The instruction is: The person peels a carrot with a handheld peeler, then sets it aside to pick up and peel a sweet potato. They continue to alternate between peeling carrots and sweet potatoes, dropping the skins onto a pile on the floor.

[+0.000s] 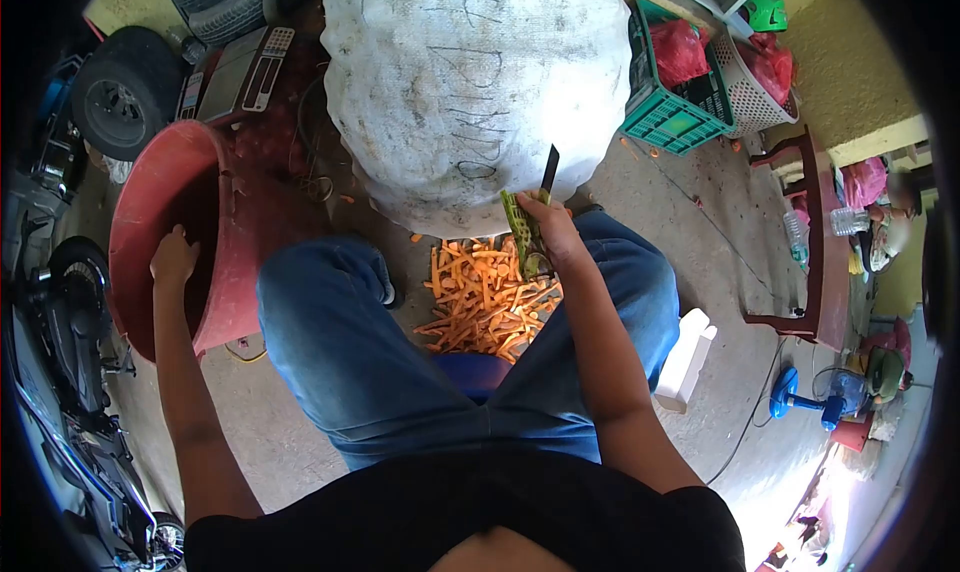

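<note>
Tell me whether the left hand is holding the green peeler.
No, the left hand sits at the rim of the red tub, while the green peeler is gripped in the right hand.

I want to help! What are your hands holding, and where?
The right hand grips a green peeler around its middle and a knife by its handle, blade up. The left hand holds nothing, resting on the red tub.

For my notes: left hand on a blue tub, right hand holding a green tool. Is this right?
The tub is red, not blue, as the head view shows. The left hand rests on it; the right hand holds a green tool.
</note>
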Tool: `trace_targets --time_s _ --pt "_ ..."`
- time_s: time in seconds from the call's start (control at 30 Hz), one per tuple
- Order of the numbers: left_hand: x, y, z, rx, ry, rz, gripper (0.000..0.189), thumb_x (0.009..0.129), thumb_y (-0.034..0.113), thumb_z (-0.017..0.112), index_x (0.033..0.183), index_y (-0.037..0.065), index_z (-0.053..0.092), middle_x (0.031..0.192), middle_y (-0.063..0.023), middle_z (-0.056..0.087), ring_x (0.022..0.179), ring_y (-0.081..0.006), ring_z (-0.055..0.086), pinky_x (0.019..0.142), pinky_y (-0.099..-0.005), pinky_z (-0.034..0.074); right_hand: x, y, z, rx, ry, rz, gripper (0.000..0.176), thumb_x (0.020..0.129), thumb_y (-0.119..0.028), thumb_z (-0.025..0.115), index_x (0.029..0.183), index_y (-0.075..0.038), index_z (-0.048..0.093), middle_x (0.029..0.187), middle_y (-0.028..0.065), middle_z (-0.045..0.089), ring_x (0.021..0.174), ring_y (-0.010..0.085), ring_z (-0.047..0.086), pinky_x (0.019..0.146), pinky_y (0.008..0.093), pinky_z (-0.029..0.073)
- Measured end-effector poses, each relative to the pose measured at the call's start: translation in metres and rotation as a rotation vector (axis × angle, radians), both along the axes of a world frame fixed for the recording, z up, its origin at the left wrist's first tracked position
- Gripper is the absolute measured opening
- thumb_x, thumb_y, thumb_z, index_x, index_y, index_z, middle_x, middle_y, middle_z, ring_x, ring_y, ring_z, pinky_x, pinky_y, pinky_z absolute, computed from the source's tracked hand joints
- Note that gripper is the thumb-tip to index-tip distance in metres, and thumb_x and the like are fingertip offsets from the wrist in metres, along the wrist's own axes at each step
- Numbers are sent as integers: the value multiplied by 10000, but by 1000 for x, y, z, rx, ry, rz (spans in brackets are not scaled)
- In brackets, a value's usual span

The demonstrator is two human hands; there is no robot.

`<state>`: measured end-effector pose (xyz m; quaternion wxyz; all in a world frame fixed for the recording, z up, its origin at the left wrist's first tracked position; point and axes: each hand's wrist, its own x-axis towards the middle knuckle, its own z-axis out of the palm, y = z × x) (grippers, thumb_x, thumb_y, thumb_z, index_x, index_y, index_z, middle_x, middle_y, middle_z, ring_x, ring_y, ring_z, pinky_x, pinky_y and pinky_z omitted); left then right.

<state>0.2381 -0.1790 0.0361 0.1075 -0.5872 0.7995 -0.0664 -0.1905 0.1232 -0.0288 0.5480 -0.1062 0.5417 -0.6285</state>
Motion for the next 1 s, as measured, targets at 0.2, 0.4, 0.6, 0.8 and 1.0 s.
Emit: trace_targets --time_s 0.2,0.4,0.6,0.8,1.0 --pt "-160 157 132 621 955 -1062 148 691 131 568 824 68 550 816 -66 472 707 -188 475 648 -263 388 -9 -1 0 34 64 -13 161 826 -170 479 765 -29 527 611 3 507 478 71 466 432 201 375" --pt "-238 262 149 1583 1520 -1699 39 697 103 560 691 64 564 732 -133 507 570 -206 525 501 -290 432 -7 0 2 95 94 -25 168 821 -172 487 779 -16 537 624 8 516 489 78 471 445 217 384" --pt "-245 261 160 2026 1075 -1675 137 736 126 475 802 19 530 585 -76 455 528 -206 499 509 -287 421 -15 3 -11 50 61 -41 160 817 -171 494 785 -22 543 629 8 521 489 82 475 448 220 388" --pt "-238 272 178 943 1433 -1897 175 663 149 529 544 113 406 561 0 349 383 -102 324 336 -211 241 -14 -2 -3 81 68 -66 176 810 -180 504 789 -14 556 632 13 533 489 88 484 447 226 392" --pt "-242 267 197 808 795 -1909 165 627 191 540 543 95 436 563 -6 363 419 -95 402 353 -190 262 -15 -3 -10 83 83 -55 177 807 -180 508 775 -13 555 615 18 534 472 95 491 441 230 398"
